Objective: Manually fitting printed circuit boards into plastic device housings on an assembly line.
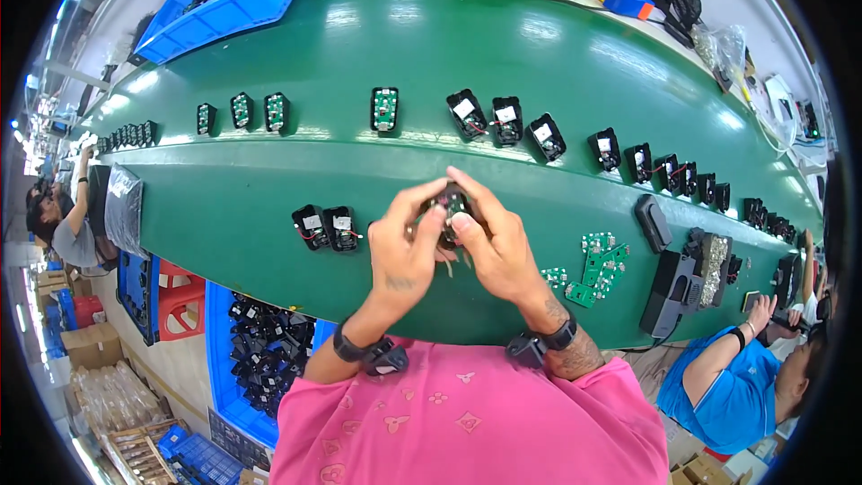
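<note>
My left hand (401, 238) and my right hand (496, 247) are closed together round a small black housing with a green circuit board (453, 201) in it. Both thumbs press on the board from above, and fingers cover most of the housing. Left of my hands, two black housings (326, 228) with white-labelled parts and red wires stand on the green table (242, 233). To the right lie several loose green circuit boards (597, 269). Beyond my hands, a single housing with its board fitted (385, 110) stands on the far strip.
Board-fitted housings (241, 111) line the far strip leftward; open housings with wires (507, 120) line it rightward. A blue bin (224, 0) sits at far left, another (220, 350) below the table's near edge. A black boxy device (669, 295) stands right. Co-workers (727, 386) sit at both sides.
</note>
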A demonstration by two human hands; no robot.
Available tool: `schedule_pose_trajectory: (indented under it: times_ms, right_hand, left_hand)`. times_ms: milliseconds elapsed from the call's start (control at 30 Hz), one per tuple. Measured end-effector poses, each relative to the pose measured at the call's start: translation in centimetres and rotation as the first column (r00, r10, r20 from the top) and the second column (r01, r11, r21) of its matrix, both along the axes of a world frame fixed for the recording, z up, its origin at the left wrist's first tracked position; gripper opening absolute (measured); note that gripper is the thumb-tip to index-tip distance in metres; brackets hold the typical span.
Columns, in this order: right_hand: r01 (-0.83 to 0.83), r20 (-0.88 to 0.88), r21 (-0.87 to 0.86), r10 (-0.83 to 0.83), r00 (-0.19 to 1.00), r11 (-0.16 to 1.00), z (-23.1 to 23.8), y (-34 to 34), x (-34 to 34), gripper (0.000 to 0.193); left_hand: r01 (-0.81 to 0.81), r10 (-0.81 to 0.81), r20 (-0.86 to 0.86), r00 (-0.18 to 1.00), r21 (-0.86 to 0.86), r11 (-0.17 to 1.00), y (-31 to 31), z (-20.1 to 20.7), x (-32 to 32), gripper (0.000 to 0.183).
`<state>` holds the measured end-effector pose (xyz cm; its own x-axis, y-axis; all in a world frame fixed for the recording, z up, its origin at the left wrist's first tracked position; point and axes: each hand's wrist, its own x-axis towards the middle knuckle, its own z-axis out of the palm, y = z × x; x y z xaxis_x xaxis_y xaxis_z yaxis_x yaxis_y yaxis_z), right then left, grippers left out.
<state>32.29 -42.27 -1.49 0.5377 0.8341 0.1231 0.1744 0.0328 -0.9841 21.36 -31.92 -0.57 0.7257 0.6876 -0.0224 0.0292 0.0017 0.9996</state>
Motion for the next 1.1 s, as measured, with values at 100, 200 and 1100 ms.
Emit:
schedule_pose_trajectory:
  times_ms: [100, 200, 1100]
  right_hand:
    - [-0.079, -0.181, -0.151, 0.051, 0.982, 0.985, -0.1, -1.4, 0.6, 0.059]
    - [-0.080, -0.141, -0.174, 0.055, 0.988, 0.981, -1.6, -3.1, 1.0, 0.057]
    - [0.310, 0.145, -0.228, -0.283, 0.948, 0.923, -2.7, -10.1, 1.5, 0.021]
  left_hand:
    - [0.069, -0.087, -0.129, 0.988, -0.138, 0.988, 5.0, 0.1, 0.7, 0.033]
    - [-0.026, 0.043, -0.282, 0.958, 0.064, 0.998, 13.0, -1.3, 1.6, 0.031]
    - [0.668, -0.128, -0.661, 0.739, 0.695, 0.266, 2.9, 0.5, 8.3, 0.086]
